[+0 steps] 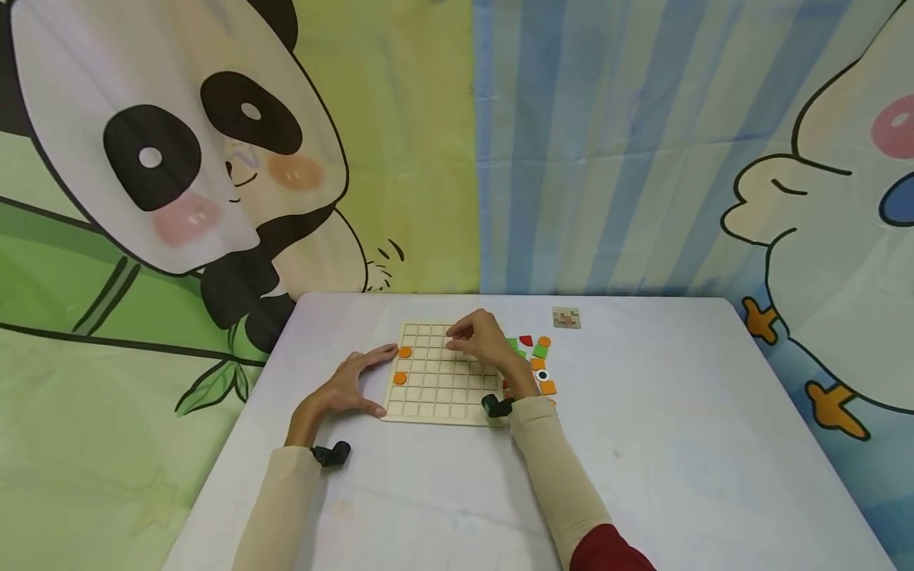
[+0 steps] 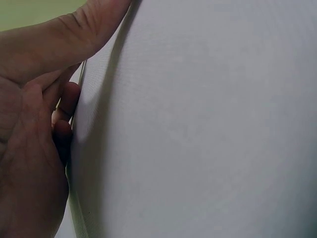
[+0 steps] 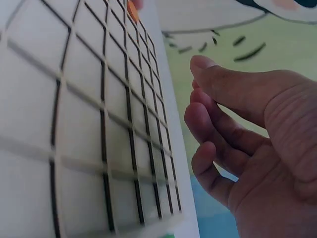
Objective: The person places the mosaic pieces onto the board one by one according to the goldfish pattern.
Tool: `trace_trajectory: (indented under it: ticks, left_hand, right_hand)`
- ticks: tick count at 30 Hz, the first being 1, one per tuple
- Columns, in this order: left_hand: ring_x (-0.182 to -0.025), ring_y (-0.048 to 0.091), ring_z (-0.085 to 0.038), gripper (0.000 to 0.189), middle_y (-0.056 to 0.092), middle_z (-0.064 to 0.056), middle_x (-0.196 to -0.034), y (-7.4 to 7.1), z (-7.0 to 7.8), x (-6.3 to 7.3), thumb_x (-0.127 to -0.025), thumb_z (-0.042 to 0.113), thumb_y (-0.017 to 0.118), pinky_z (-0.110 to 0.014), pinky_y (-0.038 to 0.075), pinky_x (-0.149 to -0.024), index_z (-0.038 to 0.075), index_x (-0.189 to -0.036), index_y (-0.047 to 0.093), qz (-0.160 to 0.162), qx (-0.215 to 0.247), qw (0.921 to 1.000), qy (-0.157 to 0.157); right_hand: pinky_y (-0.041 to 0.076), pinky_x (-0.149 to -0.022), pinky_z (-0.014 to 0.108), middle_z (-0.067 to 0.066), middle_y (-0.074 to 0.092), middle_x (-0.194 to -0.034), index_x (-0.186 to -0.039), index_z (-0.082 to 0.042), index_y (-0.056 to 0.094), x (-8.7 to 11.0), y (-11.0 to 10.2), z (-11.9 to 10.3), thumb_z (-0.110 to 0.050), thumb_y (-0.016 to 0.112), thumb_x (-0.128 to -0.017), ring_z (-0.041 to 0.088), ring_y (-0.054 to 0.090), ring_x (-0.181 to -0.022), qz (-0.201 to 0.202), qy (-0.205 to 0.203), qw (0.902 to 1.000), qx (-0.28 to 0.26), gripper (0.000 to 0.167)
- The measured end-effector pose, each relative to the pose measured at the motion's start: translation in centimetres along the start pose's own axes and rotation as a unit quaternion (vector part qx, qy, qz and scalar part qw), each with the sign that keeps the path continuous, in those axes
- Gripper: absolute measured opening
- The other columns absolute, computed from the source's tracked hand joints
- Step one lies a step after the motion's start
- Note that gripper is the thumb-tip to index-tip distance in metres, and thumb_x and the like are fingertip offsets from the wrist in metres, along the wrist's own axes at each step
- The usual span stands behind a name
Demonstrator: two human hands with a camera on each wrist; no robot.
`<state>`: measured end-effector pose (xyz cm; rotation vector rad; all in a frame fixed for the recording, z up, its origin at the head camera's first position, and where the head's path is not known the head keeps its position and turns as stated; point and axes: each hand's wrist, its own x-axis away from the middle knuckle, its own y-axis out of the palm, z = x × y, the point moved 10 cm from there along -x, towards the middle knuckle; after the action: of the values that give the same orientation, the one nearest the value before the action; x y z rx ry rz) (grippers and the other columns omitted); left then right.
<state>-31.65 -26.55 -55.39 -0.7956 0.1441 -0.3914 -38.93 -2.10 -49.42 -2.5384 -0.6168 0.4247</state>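
Two beige sleeves (image 1: 274,511) reach in from the near side of a white table (image 1: 428,515), the right one meeting dark red cloth (image 1: 607,553) at about five o'clock in the head view. Small black cameras (image 1: 334,454) sit at both wrists. Just beyond, the left hand (image 1: 346,384) rests against the nine o'clock edge of a pale gridded board (image 1: 435,410), thumb spread wide from the fingers; the thumb tip lies by the board's eight o'clock corner, the fingertips by the edge at ten.

The board lies flat in the table's far half, left of the middle. On it are two orange discs (image 1: 400,378), one at nine o'clock, the other at ten and close to the left fingertips. The right hand (image 1: 489,339) hangs over the grid between one and two o'clock, thumb and fingers loosely bent, tips slightly apart and pointing toward nine.

Off the board at three o'clock, partly behind the right wrist, lie scattered red, green and orange pieces (image 1: 547,388), with a black-and-white disc (image 1: 542,375) among them. Farther out, at two o'clock, a small patterned card (image 1: 566,318) lies by itself. Behind everything hangs a printed backdrop (image 1: 407,119), with a panda (image 1: 178,214) at ten o'clock and blue stripes (image 1: 614,143) at one.
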Motion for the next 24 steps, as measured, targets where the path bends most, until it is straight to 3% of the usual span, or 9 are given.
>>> trace_trajectory:
  ticks: [11,19,24]
  left_hand:
    - [-0.136,0.046,-0.033,0.124,0.039,-0.007,-0.178,-0.6,0.1,-0.4,-0.058,0.026,0.109,-0.056,0.035,-0.114,0.016,-0.166,0.049,0.006,-0.001,1.0,0.004]
    - [-0.136,0.046,-0.033,0.124,0.039,-0.009,-0.178,-0.1,0.1,-0.2,-0.058,0.026,0.109,-0.057,0.035,-0.115,0.014,-0.166,0.049,0.003,-0.002,1.0,0.005]
    - [-0.136,0.046,-0.033,0.125,0.039,-0.008,-0.178,0.1,0.1,0.0,-0.057,0.026,0.109,-0.057,0.035,-0.116,0.013,-0.166,0.049,0.003,0.001,1.0,0.002]
  right_hand:
    - [0.055,-0.078,0.031,0.024,0.08,-0.105,-0.116,0.009,0.081,2.3,-7.3,3.2,0.001,0.079,-0.096,0.033,0.072,-0.09,0.059,0.013,0.9978,0.027,0.021]
    - [0.06,-0.082,0.036,0.03,0.078,-0.116,-0.121,0.009,0.079,5.1,-10.7,6.6,0.012,0.072,-0.095,0.039,0.073,-0.099,0.083,0.054,0.9943,0.041,0.027]
    - [0.057,-0.09,0.043,0.027,0.078,-0.118,-0.124,0.008,0.078,6.5,-12.2,8.2,0.013,0.073,-0.093,0.039,0.07,-0.105,0.091,0.083,0.9909,0.054,0.032]
